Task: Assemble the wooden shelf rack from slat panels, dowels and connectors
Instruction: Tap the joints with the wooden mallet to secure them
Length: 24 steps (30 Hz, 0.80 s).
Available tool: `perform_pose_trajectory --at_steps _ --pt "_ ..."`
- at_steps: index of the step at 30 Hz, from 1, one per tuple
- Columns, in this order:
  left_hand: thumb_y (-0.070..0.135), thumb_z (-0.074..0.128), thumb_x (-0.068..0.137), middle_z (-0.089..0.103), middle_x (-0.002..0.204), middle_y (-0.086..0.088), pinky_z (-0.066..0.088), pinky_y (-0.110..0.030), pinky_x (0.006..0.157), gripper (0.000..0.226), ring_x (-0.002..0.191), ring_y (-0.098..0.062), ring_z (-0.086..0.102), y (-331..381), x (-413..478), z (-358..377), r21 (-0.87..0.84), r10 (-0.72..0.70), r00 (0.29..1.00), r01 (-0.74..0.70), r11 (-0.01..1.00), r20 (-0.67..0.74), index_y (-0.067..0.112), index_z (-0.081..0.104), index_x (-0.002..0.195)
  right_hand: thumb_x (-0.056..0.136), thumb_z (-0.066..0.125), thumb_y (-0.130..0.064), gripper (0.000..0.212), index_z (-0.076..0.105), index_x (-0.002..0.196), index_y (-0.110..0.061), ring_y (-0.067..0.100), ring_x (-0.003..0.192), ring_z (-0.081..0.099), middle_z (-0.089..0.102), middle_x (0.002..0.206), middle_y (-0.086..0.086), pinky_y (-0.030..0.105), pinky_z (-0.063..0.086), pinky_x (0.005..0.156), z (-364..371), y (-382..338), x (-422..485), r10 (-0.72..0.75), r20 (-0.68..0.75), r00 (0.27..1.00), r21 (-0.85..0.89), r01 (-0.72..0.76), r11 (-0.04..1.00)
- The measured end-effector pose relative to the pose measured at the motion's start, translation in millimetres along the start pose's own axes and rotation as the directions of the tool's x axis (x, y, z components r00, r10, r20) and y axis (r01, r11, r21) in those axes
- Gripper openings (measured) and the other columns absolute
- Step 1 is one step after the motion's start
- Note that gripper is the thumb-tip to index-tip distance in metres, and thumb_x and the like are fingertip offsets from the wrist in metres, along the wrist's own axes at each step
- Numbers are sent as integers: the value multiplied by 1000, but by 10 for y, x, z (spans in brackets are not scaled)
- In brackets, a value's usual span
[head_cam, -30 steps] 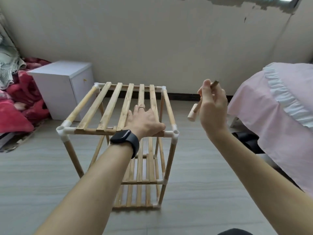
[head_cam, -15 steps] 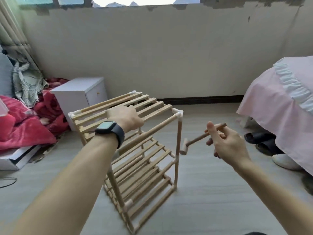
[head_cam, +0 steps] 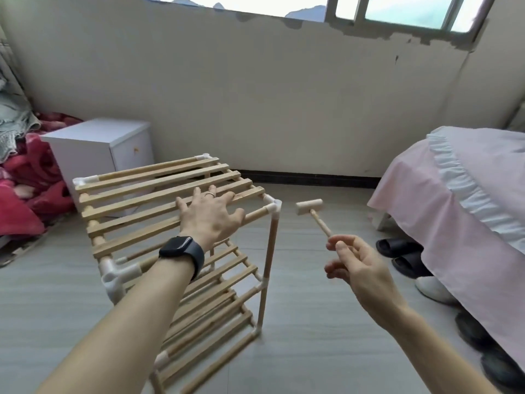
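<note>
Since the frame half a second back, the mallet (head_cam: 309,207) has been raised. Its head, then low beside the middle of the front post, is now level with the top corner connector (head_cam: 273,207). The left hand (head_cam: 208,218), then curled over the panel, is now laid flat.

The wooden shelf rack (head_cam: 270,251) stands upright on the floor (head_cam: 312,336), with its tiers already fitted. The top slat panel (head_cam: 142,191) is pressed from above by the left hand, palm down, with straight fingers spread apart near the panel's right edge, just left of the connector. The mallet is pinched at the far end of its handle (head_cam: 320,224) by the right hand (head_cam: 360,268), whose fingers (head_cam: 341,247) and thumb are closed on the wood.

The connector lies to the left of the mallet head, just beside it and not touching, with bare floor seen between them. The handle's long axis runs from the fingers up and away, leaning left, so the head is the part farthest from the hand. The head itself lies crosswise, with one end face turned toward the connector.

The step in hand is judged to be the tapping tight of this corner. The tool is carried by the right hand alone, while the frame is steadied by the left. A short leftward swing would bring the end face onto the connector's side. For a downward blow, the head would first have to be lifted above it.
</note>
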<state>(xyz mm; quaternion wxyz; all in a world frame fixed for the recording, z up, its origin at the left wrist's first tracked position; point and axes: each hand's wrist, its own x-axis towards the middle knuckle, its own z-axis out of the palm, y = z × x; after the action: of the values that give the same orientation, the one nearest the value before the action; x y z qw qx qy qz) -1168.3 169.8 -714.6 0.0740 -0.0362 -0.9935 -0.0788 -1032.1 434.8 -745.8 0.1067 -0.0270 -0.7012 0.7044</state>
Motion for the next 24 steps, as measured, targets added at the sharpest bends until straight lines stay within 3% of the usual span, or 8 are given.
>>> perform_pose_trajectory --at_steps 2,6,9,12,15,18,21,24 --pt "65 35 94 21 167 -3 11 -68 117 63 153 -30 16 -14 -54 -20 -16 50 999 -50 999 0 44 31 153 107 44 -10 21 60 111 -21 5 63 52 60 87 -5 18 44 58 28 51 -29 -176 -68 982 -333 143 932" --pt "61 37 97 19 167 1 10 -65 121 59 155 -25 14 0 -151 -64 -46 153 988 -152 987 25 45 30 153 106 45 -18 25 45 130 -27 3 81 59 61 105 -10 18 41 68 54 47 -47 -294 -44 955 -586 214 782" --pt "61 36 98 20 167 1 10 -62 122 58 154 -23 14 21 -221 -72 -46 189 982 -189 981 11 45 30 153 106 43 -30 13 55 107 -25 9 72 58 61 81 -9 17 36 58 35 23 -74 -296 19 955 -799 193 570" --pt "62 33 99 20 167 0 11 -60 123 58 155 -22 14 43 -266 -78 -29 194 981 -194 981 -1 44 29 154 108 38 -33 22 53 94 -23 12 62 55 58 67 -5 22 30 49 -64 -50 -82 -214 40 976 -874 138 466" --pt "63 32 99 20 167 0 12 -59 123 59 155 -22 14 47 -291 -84 -28 195 981 -195 980 1 44 29 155 108 38 -33 23 55 100 -20 18 65 55 58 69 -4 37 33 57 -135 -234 -63 -177 120 977 -914 178 363" --pt "63 32 99 20 167 0 12 -59 123 58 155 -22 14 45 -309 -94 -29 195 981 -195 980 0 44 30 155 107 40 -35 22 58 107 -22 23 72 58 62 76 -2 39 39 63 -128 -508 -25 -108 182 977 -942 205 265" --pt "63 32 100 21 167 0 12 -58 123 58 154 -22 15 44 -320 -97 -27 192 981 -192 981 -5 44 30 155 106 43 -35 26 64 109 -20 22 74 60 67 81 1 39 43 68 -129 -785 94 -228 139 964 -946 198 257" --pt "63 32 100 21 167 0 12 -58 123 59 154 -23 15 47 -320 -87 -25 189 982 -189 982 -1 43 29 155 106 43 -32 23 62 105 -18 7 63 57 58 63 -8 34 38 58 -95 -846 61 -556 32 831 -833 329 444"
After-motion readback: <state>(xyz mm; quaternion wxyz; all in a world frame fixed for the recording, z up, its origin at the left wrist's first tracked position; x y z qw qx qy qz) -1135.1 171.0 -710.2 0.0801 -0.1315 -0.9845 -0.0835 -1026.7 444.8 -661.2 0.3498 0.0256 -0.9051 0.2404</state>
